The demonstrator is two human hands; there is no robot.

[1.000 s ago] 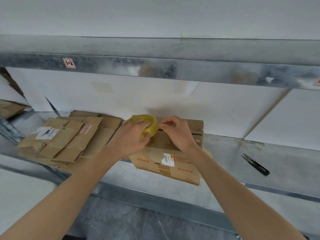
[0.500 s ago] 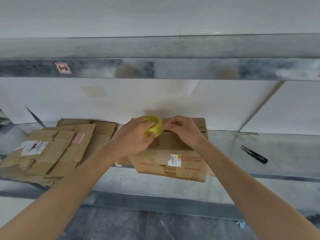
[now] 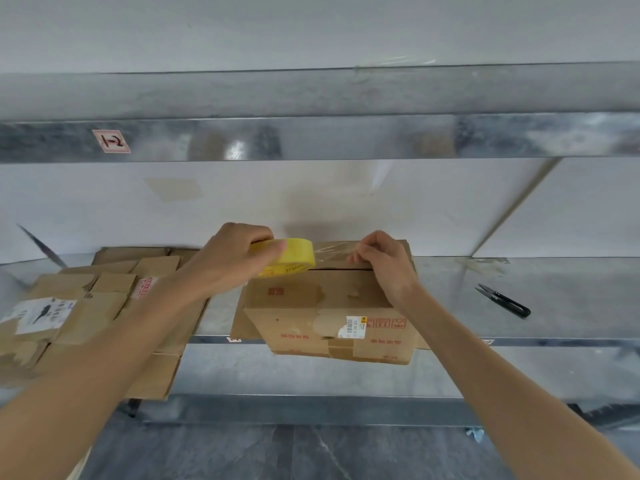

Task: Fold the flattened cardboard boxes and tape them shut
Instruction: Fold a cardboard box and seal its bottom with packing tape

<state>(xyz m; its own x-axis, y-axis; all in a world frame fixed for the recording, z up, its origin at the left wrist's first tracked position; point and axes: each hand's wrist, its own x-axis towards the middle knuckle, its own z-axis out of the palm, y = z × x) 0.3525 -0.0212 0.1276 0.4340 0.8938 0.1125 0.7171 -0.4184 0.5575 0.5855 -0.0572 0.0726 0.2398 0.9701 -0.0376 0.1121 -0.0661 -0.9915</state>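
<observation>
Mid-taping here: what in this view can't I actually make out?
All from the head view:
- End of the tape strip: covered by the right hand; stuck down or not, unclear.
- Left end of the cardboard box seam: behind the yellow tape roll in the left hand.
- Print on the barcode label: too small.
- Stack of flattened boxes: cut by the left edge, crossed by the left forearm.
</observation>
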